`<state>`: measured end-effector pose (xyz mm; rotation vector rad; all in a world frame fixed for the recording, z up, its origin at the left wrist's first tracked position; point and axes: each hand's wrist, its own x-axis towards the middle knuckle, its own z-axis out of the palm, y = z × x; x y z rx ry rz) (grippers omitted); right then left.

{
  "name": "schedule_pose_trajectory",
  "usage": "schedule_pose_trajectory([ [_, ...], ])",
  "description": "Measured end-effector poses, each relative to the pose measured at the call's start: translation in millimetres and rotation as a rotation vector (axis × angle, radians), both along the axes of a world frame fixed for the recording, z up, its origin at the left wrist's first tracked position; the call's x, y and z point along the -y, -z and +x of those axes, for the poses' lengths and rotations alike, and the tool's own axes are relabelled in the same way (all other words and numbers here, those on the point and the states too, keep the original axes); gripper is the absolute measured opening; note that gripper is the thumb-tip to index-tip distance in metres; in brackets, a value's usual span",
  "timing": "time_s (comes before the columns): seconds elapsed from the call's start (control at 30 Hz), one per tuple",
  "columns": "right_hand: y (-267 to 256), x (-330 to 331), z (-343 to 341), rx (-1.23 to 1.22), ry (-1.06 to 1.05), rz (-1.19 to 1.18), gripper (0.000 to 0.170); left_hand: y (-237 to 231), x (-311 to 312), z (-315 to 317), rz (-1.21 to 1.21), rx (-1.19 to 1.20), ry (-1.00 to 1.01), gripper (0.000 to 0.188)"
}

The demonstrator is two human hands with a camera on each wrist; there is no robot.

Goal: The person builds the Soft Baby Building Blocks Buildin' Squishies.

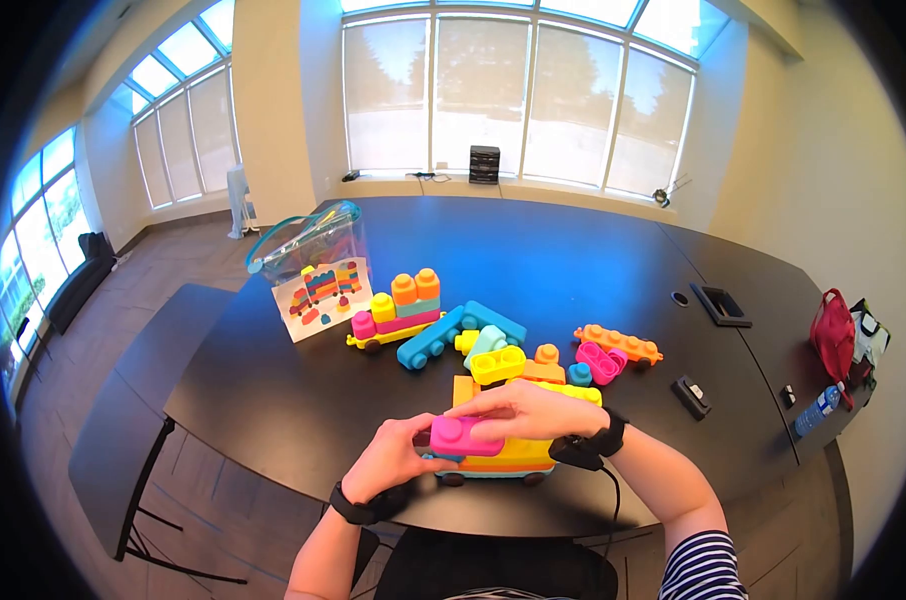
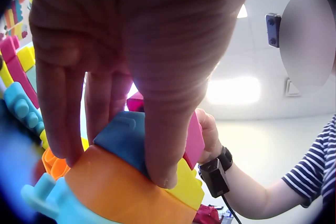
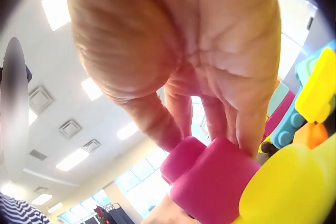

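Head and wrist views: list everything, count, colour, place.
Large table: 1, black, centre
Side table: 1, grey, left
Block vehicle: 1, multicoloured, large table's near edge
Blue block: 1, blue, vehicle's left end
Pink block: 1, pink, vehicle's left end
Loose blocks: several, mixed colours, mid-table
Orange wheeled base: 1, orange, pile's right end
Clear bag: 1, teal trim, large table's far left
Picture card: 1, multicoloured, against clear bag
Block wagon: 1, multicoloured, right of clear bag
Black objects: several, black, large table's right
Water bottle: 1, clear, large table's right end
Red bag: 1, red, beyond bottle
Black stack: 1, black, windowsill
Window panels: several, pale, back and left
Left hand: 1, gripping blue block
Right hand: 1, pinching pink block
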<state>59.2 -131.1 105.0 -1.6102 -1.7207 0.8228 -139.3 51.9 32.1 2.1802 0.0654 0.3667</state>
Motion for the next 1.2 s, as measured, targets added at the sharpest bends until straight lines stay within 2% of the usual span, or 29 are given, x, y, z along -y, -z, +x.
schedule_pose_trajectory([
  [0.1,3,2,-14,0.199,0.027,0.125,0.052,3,0,1,0.015,0.016,-0.002,0.053],
  [0.2,2,4,-20,0.2,0.079,0.002,0.052,5,0,2,0.007,0.026,-0.004,0.053],
  [0.4,-3,14,-21,0.252,0.073,-0.045,0.056,3,4,2,-0.008,0.02,-0.005,0.053],
  [0.5,14,23,9,0.303,0.032,0.255,0.054,3,5,3,-0.027,0.004,-0.001,0.055],
  [0.53,-7,34,16,0.201,0.131,0.181,0.052,1,5,3,-0.034,-0.004,0.001,0.057],
  [0.57,-16,42,26,0.166,0.348,0.067,0.052,-1,5,2,-0.041,-0.013,0.001,0.058],
  [0.6,-19,50,45,-0.014,0.472,0.103,0.05,-2,5,2,-0.043,-0.006,0.015,0.06],
  [0.63,-16,58,63,0.085,0.581,0.275,0.046,-4,4,1,-0.046,0.001,0.027,0.062],
  [0.67,-4,66,89,0.303,0.717,0.335,0.043,-6,4,0,-0.048,0.008,0.038,0.064],
  [0.7,11,71,113,0.407,0.814,0.377,0.049,-8,6,-1,-0.077,0.037,0.036,0.065],
  [0.8,58,84,162,0.641,0.914,0.191,0.05,-13,9,0,-0.164,0.118,0.038,0.068],
  [0.9,85,73,177,0.75,0.976,0.04,0.05,-9,8,0,-0.225,0.155,0.061,0.068],
  [1.0,88,59,182,0.802,0.952,-0.071,0.056,-10,9,-1,-0.228,0.151,0.075,0.065],
  [1.03,90,54,188,0.776,0.948,-0.071,0.053,-12,10,-1,-0.221,0.142,0.076,0.064],
  [1.13,100,43,203,0.899,0.97,-0.169,0.047,-13,10,-1,-0.211,0.134,0.067,0.062],
  [1.2,105,38,212,0.908,0.997,-0.262,0.051,-12,10,-1,-0.208,0.129,0.067,0.062],
])
